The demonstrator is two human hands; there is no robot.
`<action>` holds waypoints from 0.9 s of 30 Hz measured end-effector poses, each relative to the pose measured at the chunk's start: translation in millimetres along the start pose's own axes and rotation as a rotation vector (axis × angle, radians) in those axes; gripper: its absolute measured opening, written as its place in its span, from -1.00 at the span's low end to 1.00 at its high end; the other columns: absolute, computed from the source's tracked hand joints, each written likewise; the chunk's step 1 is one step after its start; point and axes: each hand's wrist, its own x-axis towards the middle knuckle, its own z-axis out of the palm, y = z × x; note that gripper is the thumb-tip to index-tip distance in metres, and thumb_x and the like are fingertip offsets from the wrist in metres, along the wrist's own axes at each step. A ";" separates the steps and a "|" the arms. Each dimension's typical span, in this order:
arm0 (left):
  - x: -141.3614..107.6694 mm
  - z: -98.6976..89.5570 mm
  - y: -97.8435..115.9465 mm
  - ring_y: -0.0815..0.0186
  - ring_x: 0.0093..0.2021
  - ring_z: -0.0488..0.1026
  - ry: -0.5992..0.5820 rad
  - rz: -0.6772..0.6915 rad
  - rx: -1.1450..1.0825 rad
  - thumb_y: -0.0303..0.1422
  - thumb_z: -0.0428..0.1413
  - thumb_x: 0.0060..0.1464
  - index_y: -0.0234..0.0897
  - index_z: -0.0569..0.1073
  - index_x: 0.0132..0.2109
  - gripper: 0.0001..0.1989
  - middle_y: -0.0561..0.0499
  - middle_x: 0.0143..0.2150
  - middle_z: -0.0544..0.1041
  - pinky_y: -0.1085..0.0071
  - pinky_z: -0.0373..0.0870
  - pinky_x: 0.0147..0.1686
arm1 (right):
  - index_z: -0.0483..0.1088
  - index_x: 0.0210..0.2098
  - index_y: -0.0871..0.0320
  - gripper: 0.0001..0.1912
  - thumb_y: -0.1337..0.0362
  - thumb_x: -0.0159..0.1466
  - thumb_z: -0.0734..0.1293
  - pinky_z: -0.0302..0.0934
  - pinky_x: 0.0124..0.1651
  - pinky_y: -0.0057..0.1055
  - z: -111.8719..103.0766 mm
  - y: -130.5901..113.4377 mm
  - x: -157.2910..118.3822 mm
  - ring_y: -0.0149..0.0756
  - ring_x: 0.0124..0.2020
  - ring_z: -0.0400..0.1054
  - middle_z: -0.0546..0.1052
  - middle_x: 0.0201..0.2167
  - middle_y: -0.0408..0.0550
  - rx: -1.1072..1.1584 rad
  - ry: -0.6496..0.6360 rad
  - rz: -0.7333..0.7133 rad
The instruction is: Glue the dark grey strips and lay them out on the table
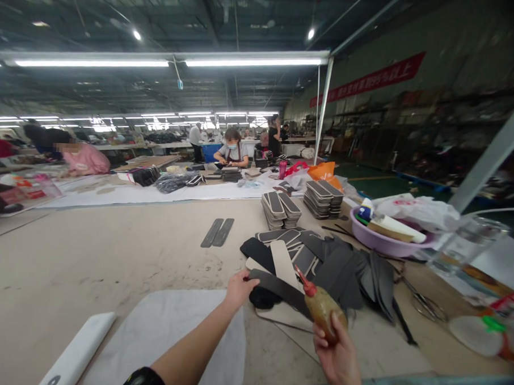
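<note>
- Many pieces (341, 273) are being left loose beside stacks (322, 199), seemingly unfinished
- Dark strip (280, 289) being pinched by left hand (236, 289)
- Bottle (323, 310) being gripped by right hand (338, 355)

Open tabletop (130, 249) runs left of the flat strips (212, 232); dark pieces (338, 272), stacks (274, 206) and a purple basin (380, 239) block the right.

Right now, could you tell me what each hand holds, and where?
Left hand: dark strip, by its left end. Right hand: squeeze bottle, by its lower body.
</note>
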 end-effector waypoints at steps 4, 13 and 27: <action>-46.0 -46.4 -33.1 0.38 -0.51 0.45 -0.011 -0.202 -0.344 -0.24 0.19 -0.08 -0.32 0.42 -0.29 -0.75 0.09 -0.49 0.46 0.51 0.28 -0.55 | 0.36 -0.26 0.10 -0.60 0.15 -0.03 0.51 -0.02 -0.68 -0.69 -1.4 1.4 -5.4 -0.59 -0.61 0.15 0.42 -0.45 -0.21 -0.069 -0.022 0.006; -169.4 -150.5 -133.9 0.29 -0.44 0.51 0.157 -0.287 0.071 -0.27 0.12 0.02 -0.30 0.32 0.00 -0.61 0.13 -0.52 0.45 0.43 0.41 -0.40 | 0.37 -0.26 0.11 -0.55 0.16 -0.10 0.54 0.00 -0.69 -0.67 -0.1 23.5 -36.5 -0.56 -0.61 0.20 0.42 -0.44 -0.23 -0.354 -0.076 0.007; -207.9 -183.7 -177.4 0.24 -0.09 0.41 0.020 0.502 0.349 -0.32 0.00 0.21 -0.17 0.56 -0.12 -0.76 -0.11 -0.10 0.52 0.26 0.37 -0.02 | 0.24 -0.02 0.09 -0.31 -0.03 -0.05 0.47 0.19 -0.60 -0.45 24.4 153.8 -136.3 -0.32 -0.52 0.33 0.49 -0.32 -0.13 -1.000 -0.188 -0.058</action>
